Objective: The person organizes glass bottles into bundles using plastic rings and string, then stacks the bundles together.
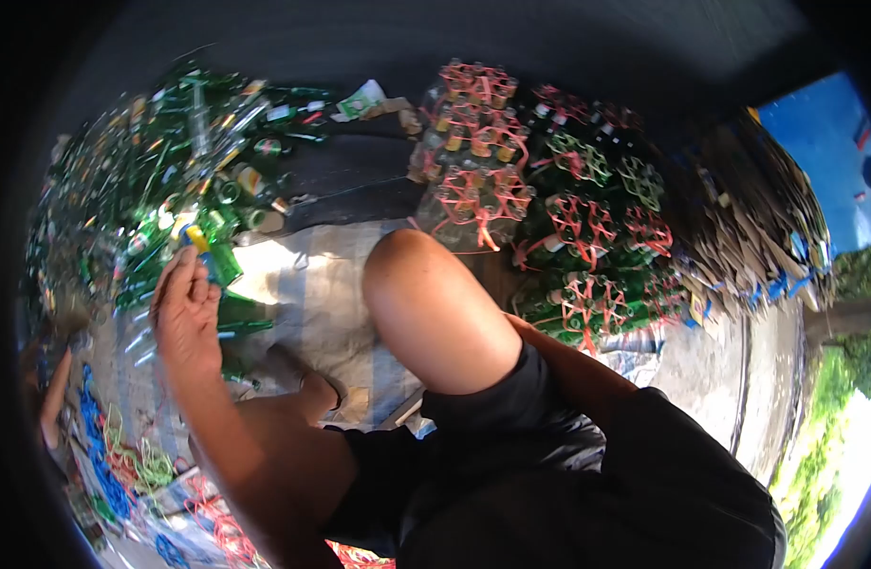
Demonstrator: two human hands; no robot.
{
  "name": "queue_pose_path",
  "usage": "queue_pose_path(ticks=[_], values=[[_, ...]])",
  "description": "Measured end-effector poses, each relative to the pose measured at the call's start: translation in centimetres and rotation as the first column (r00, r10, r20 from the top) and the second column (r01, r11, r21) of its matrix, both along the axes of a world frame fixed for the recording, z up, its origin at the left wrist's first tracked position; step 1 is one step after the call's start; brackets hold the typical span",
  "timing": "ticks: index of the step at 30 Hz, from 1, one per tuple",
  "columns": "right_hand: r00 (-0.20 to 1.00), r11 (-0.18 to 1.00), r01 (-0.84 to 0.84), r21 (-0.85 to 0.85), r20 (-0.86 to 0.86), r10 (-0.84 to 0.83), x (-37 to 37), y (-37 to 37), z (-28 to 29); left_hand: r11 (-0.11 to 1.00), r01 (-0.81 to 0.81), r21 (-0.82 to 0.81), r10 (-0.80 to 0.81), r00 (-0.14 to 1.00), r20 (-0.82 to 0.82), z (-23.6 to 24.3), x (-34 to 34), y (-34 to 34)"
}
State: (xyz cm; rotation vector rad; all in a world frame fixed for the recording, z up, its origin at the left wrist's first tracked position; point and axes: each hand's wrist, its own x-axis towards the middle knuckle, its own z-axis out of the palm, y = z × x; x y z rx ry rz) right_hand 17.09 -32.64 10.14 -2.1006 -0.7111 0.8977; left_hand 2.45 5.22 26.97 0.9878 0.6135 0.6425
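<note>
My left hand (184, 303) is at the pile of green bottles (170, 133), its fingers curled in beside a bottle with a yellow and blue label (190, 235); what they hold, if anything, is unclear. My right forearm runs behind my bent knee, and that hand is hidden. Past the knee stand bundles of clear bottles (478, 199) and green bottles (587, 303) bound with pink ties.
A striped sheet (317, 270) lies under me. Stacked flattened cardboard (739, 218) is at the right. Blue, pink and pale green cord (141, 465) lies at lower left. Another person's arm (54, 398) shows at the left edge.
</note>
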Motion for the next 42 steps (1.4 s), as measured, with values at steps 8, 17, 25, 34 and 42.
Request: queue_pose_path(ticks=[8, 17, 25, 34, 42], values=[[0.979, 0.986, 0.115, 0.116, -0.183, -0.093, -1.3, 3.8, 0.4, 0.986, -0.156, 0.062, 0.153, 0.987, 0.041, 0.6, -0.6, -0.6], [0.976, 0.986, 0.162, 0.046, -0.157, -0.153, -3.0, -0.9, 5.0, 0.944, 0.04, 0.328, -0.059, 0.997, 0.046, -1.6, 1.3, -6.9], [0.976, 0.976, 0.197, 0.087, -0.108, -0.188, -2.0, -0.9, 8.2, 0.895, -0.025, 0.445, -0.015, 0.996, 0.085, -1.4, 2.4, -8.2], [0.985, 0.971, 0.171, 0.168, -0.021, -0.17, -0.7, 2.3, 12.4, 0.919, -0.049, 0.391, -0.006, 0.99, 0.14, -0.8, 2.5, -8.5], [0.995, 0.968, 0.095, 0.23, 0.019, -0.102, -0.3, 5.9, 15.1, 0.908, -0.045, 0.417, 0.011, 0.996, 0.083, -0.9, 1.7, -7.8]])
